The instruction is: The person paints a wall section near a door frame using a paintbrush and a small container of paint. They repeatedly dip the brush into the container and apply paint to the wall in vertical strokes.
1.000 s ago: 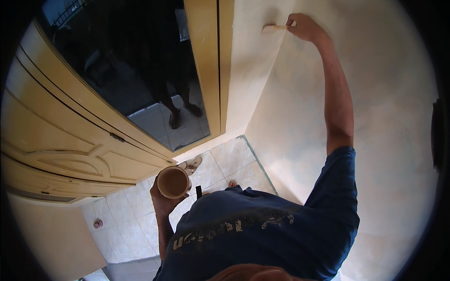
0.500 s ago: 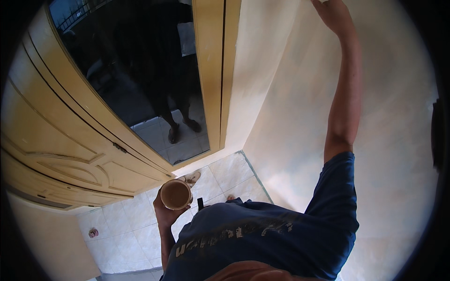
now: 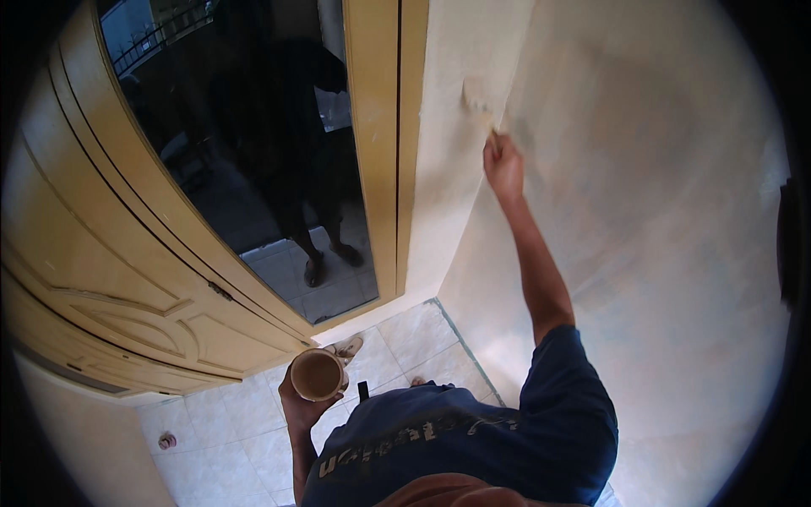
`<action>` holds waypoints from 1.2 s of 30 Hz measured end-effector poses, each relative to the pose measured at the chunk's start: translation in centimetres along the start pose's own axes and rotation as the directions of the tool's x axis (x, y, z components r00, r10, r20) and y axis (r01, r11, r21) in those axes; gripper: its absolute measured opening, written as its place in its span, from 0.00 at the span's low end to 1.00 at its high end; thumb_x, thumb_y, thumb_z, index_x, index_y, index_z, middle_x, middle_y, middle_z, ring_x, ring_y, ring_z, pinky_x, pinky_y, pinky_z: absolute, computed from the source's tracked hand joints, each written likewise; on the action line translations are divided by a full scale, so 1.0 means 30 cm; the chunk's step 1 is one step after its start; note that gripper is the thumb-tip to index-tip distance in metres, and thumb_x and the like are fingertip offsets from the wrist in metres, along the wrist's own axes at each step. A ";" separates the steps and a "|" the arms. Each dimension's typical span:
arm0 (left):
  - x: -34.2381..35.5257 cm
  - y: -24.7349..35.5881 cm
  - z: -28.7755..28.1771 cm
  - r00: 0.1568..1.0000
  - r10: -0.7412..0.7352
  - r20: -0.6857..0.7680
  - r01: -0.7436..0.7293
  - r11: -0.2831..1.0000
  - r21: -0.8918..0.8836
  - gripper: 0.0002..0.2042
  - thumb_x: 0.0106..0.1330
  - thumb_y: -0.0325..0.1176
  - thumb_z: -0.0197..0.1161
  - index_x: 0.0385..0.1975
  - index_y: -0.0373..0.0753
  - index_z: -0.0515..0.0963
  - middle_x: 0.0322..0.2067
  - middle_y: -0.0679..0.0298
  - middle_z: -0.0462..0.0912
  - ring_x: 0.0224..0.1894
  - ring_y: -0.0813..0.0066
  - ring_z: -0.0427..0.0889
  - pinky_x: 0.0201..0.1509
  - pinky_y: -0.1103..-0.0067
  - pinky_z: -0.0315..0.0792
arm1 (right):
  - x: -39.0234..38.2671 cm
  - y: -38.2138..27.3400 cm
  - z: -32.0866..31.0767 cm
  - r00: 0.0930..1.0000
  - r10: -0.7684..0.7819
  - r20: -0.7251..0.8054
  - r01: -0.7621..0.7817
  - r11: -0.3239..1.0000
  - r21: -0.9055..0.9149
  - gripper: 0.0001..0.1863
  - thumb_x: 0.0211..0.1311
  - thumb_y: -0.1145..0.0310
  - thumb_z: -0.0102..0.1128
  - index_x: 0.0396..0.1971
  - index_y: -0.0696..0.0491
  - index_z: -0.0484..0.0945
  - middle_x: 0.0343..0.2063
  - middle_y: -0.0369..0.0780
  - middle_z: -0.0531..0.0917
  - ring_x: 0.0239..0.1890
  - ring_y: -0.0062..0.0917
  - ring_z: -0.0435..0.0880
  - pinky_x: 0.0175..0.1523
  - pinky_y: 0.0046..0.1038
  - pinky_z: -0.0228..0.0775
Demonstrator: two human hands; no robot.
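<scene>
1) Fingers of the left hand (image 3: pixel 302 406) are curled round a cup (image 3: pixel 317 352), and those of the right hand (image 3: pixel 505 167) are clenched on the handle of a paintbrush (image 3: pixel 481 107)
2) Farthest left is a yellow wooden door (image 3: pixel 110 253) with curved panel lines; below it a small pinkish thing (image 3: pixel 167 440), too small to make out, lies on the pale tiled floor (image 3: pixel 215 422)
3) Next comes tall dark glass (image 3: pixel 253 152) in a yellow frame, with legs, feet and a railing reflected in it
4) Below the glass sits the cup in its grip, mouth up, with beige liquid (image 3: pixel 317 378) inside
5) Just right of the cup, a beige shoe (image 3: pixel 351 346) shows on the floor
6) At bottom middle is the person's blue shirt (image 3: pixel 473 431), with worn pale lettering
7) Higher up, the paintbrush slants up and left, its blurred bristles apparently touching the narrow pale wall (image 3: pixel 456 51) beside the frame
8) Right of the corner, the right forearm (image 3: pixel 541 270) crosses in front of a broad wall (image 3: pixel 667 211), patchy beige and grey
9) At the right edge is a dark upright thing (image 3: pixel 787 245) that I cannot identify
</scene>
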State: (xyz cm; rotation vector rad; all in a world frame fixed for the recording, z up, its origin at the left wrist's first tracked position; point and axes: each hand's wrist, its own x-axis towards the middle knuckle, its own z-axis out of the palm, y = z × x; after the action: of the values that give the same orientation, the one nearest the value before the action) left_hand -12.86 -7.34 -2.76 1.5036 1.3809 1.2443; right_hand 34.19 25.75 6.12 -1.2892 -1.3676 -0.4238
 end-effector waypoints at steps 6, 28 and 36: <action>0.011 0.011 -0.003 0.999 0.022 0.031 -0.022 1.000 -0.005 0.43 0.37 0.43 0.89 0.56 0.33 0.76 0.48 0.56 0.87 0.52 0.63 0.86 0.58 0.67 0.79 | -0.367 0.044 0.001 0.969 0.118 0.219 -0.144 0.983 0.110 0.06 0.65 0.70 0.64 0.38 0.55 0.78 0.22 0.51 0.80 0.24 0.44 0.83 0.31 0.38 0.75; -0.018 -0.022 0.009 0.999 0.043 0.026 -0.041 0.996 -0.080 0.41 0.38 0.43 0.90 0.54 0.33 0.78 0.46 0.57 0.87 0.49 0.66 0.87 0.55 0.69 0.80 | 0.882 -0.612 -0.366 0.944 -0.320 -0.079 0.319 0.947 -0.021 0.10 0.65 0.70 0.61 0.42 0.60 0.78 0.24 0.54 0.83 0.27 0.46 0.86 0.32 0.40 0.76; -0.051 -0.043 -0.022 0.999 0.031 0.010 -0.030 0.998 -0.060 0.44 0.38 0.47 0.89 0.56 0.32 0.76 0.47 0.56 0.87 0.51 0.64 0.86 0.57 0.68 0.79 | 0.552 -0.452 -0.116 0.952 -0.300 -0.065 0.296 0.952 -0.073 0.09 0.62 0.67 0.61 0.39 0.55 0.80 0.32 0.54 0.84 0.30 0.52 0.83 0.36 0.48 0.77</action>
State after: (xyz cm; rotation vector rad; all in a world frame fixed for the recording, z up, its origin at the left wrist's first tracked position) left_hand -13.78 -8.70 -4.06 1.4937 1.3070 1.2830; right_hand 28.56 25.54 27.05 -1.1061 -1.4996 -0.7211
